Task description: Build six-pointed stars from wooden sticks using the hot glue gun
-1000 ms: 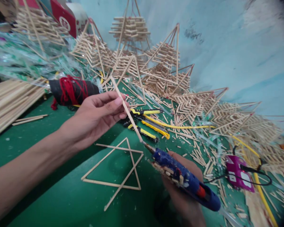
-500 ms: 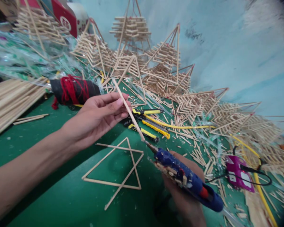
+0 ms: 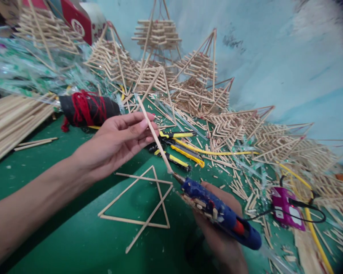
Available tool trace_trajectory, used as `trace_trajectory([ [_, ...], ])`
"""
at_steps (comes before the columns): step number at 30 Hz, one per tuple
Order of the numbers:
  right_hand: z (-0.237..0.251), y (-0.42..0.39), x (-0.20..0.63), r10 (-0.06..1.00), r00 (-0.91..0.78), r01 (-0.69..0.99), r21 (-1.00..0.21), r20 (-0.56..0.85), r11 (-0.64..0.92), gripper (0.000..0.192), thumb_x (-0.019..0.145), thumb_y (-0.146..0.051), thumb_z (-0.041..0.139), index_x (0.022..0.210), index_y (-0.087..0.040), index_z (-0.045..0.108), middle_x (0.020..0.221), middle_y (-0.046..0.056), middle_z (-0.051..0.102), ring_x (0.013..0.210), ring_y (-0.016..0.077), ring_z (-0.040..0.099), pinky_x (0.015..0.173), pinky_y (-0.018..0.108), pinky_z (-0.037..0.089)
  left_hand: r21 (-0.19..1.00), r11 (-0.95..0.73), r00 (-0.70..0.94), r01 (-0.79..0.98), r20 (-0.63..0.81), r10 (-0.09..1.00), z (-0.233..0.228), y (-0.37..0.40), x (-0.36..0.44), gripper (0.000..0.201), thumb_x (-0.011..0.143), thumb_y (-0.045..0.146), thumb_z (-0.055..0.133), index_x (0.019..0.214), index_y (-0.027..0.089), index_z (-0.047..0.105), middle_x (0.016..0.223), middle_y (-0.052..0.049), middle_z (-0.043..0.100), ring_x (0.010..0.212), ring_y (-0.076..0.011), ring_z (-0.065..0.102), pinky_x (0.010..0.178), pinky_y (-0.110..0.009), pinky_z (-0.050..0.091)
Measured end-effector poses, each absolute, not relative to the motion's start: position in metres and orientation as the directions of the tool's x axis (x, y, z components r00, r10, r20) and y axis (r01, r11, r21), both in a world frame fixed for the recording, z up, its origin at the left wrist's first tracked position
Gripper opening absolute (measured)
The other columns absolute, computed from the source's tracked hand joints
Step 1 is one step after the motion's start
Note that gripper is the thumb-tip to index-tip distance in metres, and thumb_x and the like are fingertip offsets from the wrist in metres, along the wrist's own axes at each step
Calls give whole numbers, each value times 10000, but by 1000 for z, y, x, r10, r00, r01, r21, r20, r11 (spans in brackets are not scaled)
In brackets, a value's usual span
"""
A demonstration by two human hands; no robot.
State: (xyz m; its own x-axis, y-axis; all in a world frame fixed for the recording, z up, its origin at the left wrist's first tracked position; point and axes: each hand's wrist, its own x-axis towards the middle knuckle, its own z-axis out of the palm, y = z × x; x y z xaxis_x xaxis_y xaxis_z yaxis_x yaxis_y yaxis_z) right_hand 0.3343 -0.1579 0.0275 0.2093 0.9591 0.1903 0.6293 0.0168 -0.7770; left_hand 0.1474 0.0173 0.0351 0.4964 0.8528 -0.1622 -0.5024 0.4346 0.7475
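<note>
Between thumb and fingers, my left hand [image 3: 122, 140] pinches a thin wooden stick [image 3: 154, 133], tilted with its lower end toward me. My right hand [image 3: 220, 228] is wrapped round a blue glue gun [image 3: 217, 209], whose body is crusted with glue and bits of wood. The gun's metal nozzle [image 3: 177, 177] is at the stick's lower end and appears to touch it. Below the left hand, a star-like frame of several wooden sticks [image 3: 125, 219] lies flat on the green tabletop [image 3: 82, 247], with one side open at the lower left.
Yellow-and-black pliers [image 3: 174, 160] and a yellow cutter knife [image 3: 188, 152] lie beyond the stick. Finished stick structures [image 3: 160, 34] line the wall. At left are a red-string roll [image 3: 88, 108] and long sticks [image 3: 14, 121]; at right, a purple power strip [image 3: 287, 208] and cords.
The glue gun has moved slightly left and up, bringing its nozzle to the stick's lower end. My left hand stays nearly in place with the stick.
</note>
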Motion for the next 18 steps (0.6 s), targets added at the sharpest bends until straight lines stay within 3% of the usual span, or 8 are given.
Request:
trace_trajectory([
  [4,27,-156,334,953,224,616,-787,201,21,328,844,-335,637,649,-251,387,555,-67,435,468,110,417,438,249,320,746,417,472,-519,-157,868,39,20,146,70,881,51,733,881,115,760,784,-9,764,731,-98,760,689,-153,644],
  [9,28,-156,332,932,274,636,-772,237,10,231,852,-265,653,685,-233,495,596,-62,466,502,105,433,461,244,340,860,227,382,-457,-40,923,54,16,141,241,960,0,557,832,99,735,726,-6,723,671,-80,729,668,-169,615],
  [13,21,-156,338,900,316,716,-698,301,-18,223,834,-257,679,694,-226,508,609,-68,461,529,104,425,502,247,340,920,80,378,-384,77,923,57,-4,118,182,885,23,638,778,117,751,739,0,717,726,-88,724,707,-179,602],
  [18,17,-158,356,906,290,898,-416,309,-145,197,855,-366,698,839,-229,558,746,-15,570,649,157,511,609,278,381,966,117,267,-231,-53,962,41,-38,70,61,732,150,847,747,147,788,697,-27,729,634,-111,694,557,-141,563],
])
